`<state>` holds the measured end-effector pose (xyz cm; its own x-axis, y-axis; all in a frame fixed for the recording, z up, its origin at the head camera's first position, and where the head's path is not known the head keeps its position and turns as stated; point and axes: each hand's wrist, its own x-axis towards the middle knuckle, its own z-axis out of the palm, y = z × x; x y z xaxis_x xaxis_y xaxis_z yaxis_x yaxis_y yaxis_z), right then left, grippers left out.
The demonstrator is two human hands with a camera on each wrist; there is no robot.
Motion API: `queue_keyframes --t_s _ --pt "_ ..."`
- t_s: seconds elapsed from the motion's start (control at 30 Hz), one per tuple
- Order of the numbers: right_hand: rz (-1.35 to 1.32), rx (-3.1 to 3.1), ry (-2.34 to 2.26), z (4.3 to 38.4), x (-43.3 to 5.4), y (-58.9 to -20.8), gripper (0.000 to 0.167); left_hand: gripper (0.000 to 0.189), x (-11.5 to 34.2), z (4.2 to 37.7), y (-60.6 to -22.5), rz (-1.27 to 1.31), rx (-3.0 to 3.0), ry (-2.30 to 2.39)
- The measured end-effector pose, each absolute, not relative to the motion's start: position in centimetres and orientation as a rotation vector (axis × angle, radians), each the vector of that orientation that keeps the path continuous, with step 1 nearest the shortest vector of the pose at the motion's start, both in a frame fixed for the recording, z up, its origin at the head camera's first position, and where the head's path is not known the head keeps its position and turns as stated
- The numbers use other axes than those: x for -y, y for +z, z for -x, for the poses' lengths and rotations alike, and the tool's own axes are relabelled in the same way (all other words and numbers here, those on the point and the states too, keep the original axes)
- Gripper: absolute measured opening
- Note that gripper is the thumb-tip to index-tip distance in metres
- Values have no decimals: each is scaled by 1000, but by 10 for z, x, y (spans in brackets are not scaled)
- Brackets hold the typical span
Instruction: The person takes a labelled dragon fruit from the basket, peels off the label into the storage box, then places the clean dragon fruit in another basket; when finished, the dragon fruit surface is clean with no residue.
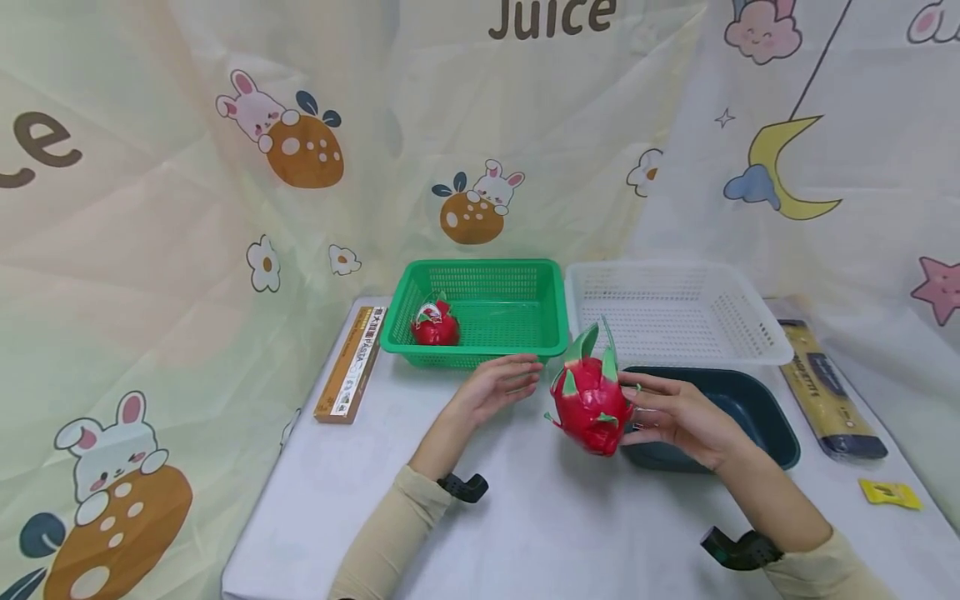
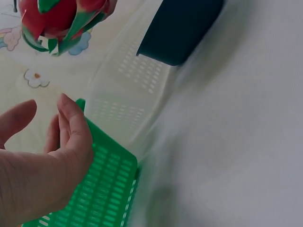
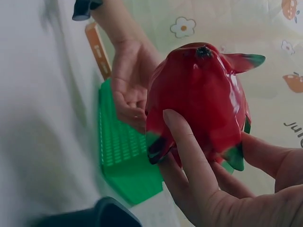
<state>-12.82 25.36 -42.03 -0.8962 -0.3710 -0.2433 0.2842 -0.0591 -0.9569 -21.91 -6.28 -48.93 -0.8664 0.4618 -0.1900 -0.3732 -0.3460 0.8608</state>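
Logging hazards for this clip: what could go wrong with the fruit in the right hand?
1. Slip: only the right hand holds the glossy fruit; the left hand is apart from it, so a drop is possible.
2. Snag: its leaves stick out and might catch a basket rim.
3. Bump: in the head view the right hand overlaps the dark tray; lowering could knock it.

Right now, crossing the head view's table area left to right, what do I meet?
Orange-and-white box, far dragon fruit in the green basket, left hand, held dragon fruit, right hand, spaghetti pack, small yellow packet.
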Motion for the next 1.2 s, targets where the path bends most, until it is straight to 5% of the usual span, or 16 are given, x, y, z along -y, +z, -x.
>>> queue_keyframes --t_s 0.13,0.43,0.77,1.0,1.2 --pt "76 -1776 -2025 137 -263 -412 39 37 55 219 -490 -56 -1340 2260" --pt "22 -1864 -1951 173 -282 -392 71 42 30 222 -499 6 -1281 2265" --pt "-30 -1945 -1848 217 -300 -387 68 48 -6 225 -502 151 -1013 2346" --pt "-31 -2019 -1794 240 -307 -386 71 26 -26 229 -503 196 -927 2434" --pt "-65 -2101 -1741 267 -311 -390 68 35 -41 235 -507 156 -922 2476"
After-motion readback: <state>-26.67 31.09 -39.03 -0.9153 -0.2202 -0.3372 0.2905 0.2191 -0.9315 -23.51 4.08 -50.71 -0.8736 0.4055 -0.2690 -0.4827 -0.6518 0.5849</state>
